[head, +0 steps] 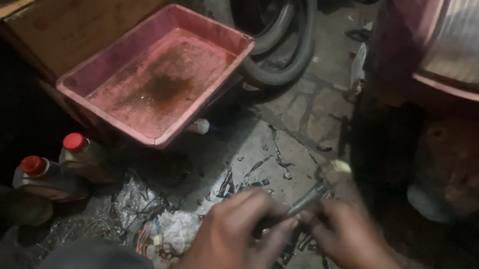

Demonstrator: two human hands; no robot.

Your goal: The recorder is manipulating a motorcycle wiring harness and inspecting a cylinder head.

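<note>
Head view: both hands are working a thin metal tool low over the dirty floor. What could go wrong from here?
1. The slim metal tool is pinched between the left hand and right hand in dim, blurred light; a slip might jab a finger.
2. Dark scraps litter the floor, so a dropped small part could be hard to find.
3. The red tray sits tilted, holding oily liquid; a knock may spill it toward the red-capped bottles.

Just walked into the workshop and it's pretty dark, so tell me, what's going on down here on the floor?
A person works low over a grimy concrete floor, both hands on a slim dark metal tool. The left hand and the right hand grip it together; the picture is blurred there. A dirty pink tray sits tilted behind, bottles with red caps to the left, and loose wires lie nearby.
</note>
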